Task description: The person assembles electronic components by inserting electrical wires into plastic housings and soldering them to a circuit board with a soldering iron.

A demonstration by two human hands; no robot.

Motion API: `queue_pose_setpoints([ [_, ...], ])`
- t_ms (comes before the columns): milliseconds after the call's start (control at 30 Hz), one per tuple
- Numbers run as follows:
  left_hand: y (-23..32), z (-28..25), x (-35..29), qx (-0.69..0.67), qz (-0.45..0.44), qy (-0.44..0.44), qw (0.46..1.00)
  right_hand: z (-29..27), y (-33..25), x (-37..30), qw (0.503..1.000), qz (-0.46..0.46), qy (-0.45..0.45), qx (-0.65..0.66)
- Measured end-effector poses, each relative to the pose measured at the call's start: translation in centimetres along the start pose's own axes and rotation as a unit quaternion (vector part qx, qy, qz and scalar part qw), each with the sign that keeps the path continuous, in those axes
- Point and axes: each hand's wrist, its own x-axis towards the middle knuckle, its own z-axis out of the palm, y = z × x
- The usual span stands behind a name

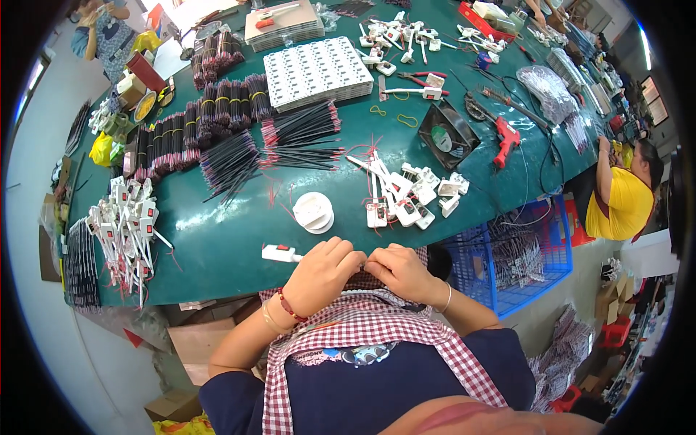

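At the near edge of the green table my left hand [328, 274] and my right hand [403, 272] meet, fingertips pinched together. Only a small dark bit shows between them; what they hold is too small and hidden to name. Just left of my left hand is a white plug-like housing with a red switch [279, 253]; its white stem runs up to the hand, and I cannot tell whether the hand touches it. Beyond my hands stands a round white tub [313, 211]. A heap of white housings [406, 194], some with red switches, lies to its right.
Bundled black wires [230, 101] and a stack of white trays [317, 71] lie farther back. A black fan [446, 135] and a red-handled glue gun [505, 140] are at right. More switch housings [125, 225] heap at left. A blue crate [533, 254] stands below the table; a co-worker in yellow [625, 196] is beyond.
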Motion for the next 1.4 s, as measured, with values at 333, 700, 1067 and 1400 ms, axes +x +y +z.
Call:
queue_pose_setpoints([
  [333,-0.8,0.4,0.4,-0.08,-0.054,0.051,0.994,-1.4,-1.4,1.7,0.999,0.017,0.048,0.005],
  [700,-1.7,0.5,0.4,-0.056,-0.026,0.018,0.998,-0.5,-0.4,1.6,0.998,-0.016,0.0,-0.063],
  [1067,-2.7,2.1,0.9,-0.02,0.009,0.079,0.997,-1.5,-1.5,1.7,0.99,0.14,0.03,-0.001],
  [1400,-2.7,2.3,-0.5,0.015,-0.01,0.098,0.995,-0.1,-0.9,2.0,0.994,0.101,-0.002,-0.029],
])
